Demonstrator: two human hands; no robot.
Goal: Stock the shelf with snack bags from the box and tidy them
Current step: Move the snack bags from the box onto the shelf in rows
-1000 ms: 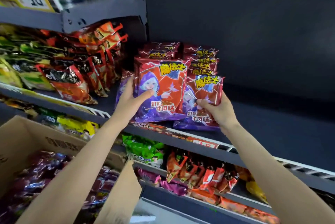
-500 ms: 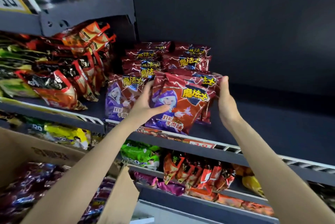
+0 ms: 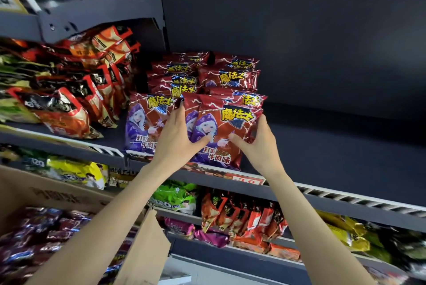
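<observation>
Red-and-purple snack bags stand in two rows on the dark shelf (image 3: 322, 158). My left hand (image 3: 177, 137) and my right hand (image 3: 255, 144) grip the front bags of the right row (image 3: 230, 123) from either side, thumbs pressed on the front face, fingers behind. That stack stands at the shelf's front edge. A single front bag of the left row (image 3: 143, 123) stands just left of my left hand. More of the same bags (image 3: 228, 77) are lined up behind. The cardboard box (image 3: 69, 197) at lower left holds several more bags (image 3: 41, 238).
Orange-and-black bags (image 3: 69, 104) fill the shelf's left section. Right of the stocked rows the shelf is bare. A red price tag (image 3: 246, 179) sits on the shelf lip. The lower shelves hold green, yellow and orange bags (image 3: 242, 215).
Both hands have closed in on the right row's front bags and set them upright at the shelf edge. My right hand moved from the stack's side to its lower right corner.
</observation>
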